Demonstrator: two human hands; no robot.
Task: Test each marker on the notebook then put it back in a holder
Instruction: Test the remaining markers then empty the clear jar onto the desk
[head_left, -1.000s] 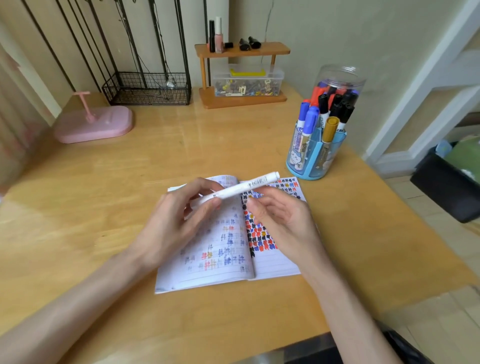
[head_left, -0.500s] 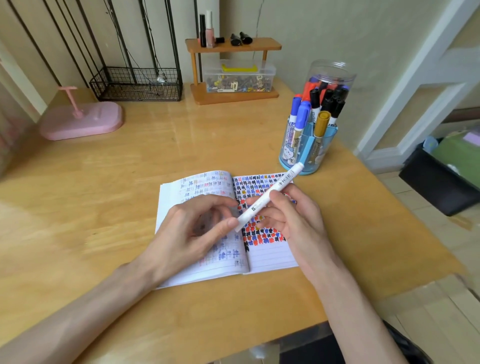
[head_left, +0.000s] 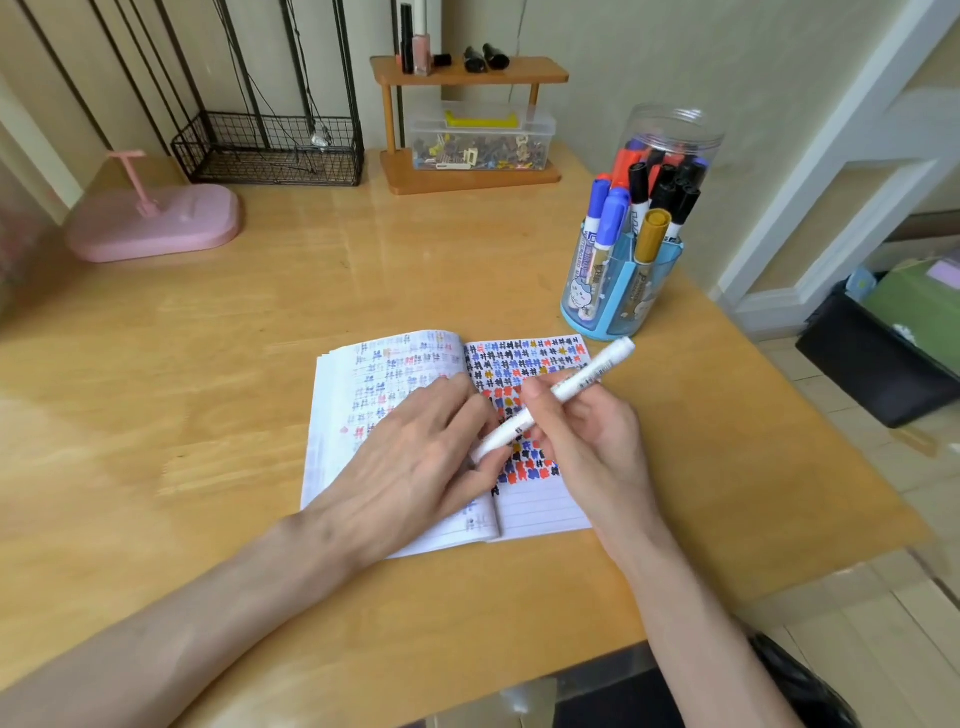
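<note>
White cylindrical plastic marker (head_left: 597, 368) held over open lined paper notebook (head_left: 545, 512), mid-frame.
Right hand (head_left: 592, 447) grips it, axis slanting lower left to upper right; left hand (head_left: 415, 467) touches its lower end, whether pinching I cannot tell.
</note>
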